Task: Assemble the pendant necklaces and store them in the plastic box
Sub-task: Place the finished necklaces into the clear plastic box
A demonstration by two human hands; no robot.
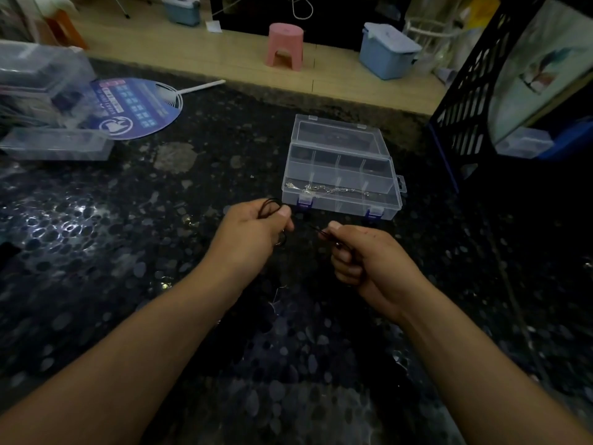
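Note:
A clear plastic box (pixel 390 187) with dividers stands open on the dark speckled table, its lid tipped back. A silver chain (pixel 316 188) lies in its front compartments. Just in front of the box, my left hand (pixel 253 231) grips a loop of black cord (pixel 269 207) between thumb and fingers, and a small metal ring (pixel 281 241) hangs below that hand. My right hand (pixel 362 255) pinches the other end of the black cord at the thumb tip. The cord between the hands is hard to see against the dark table.
A blue round hand fan (pixel 134 106) and clear plastic containers (pixel 54 146) lie at the far left. A black mesh rack (pixel 471 101) stands at the right. A few small metal bits (pixel 189 220) lie on the table. Beyond the table edge stand a pink stool (pixel 285 46) and blue bins.

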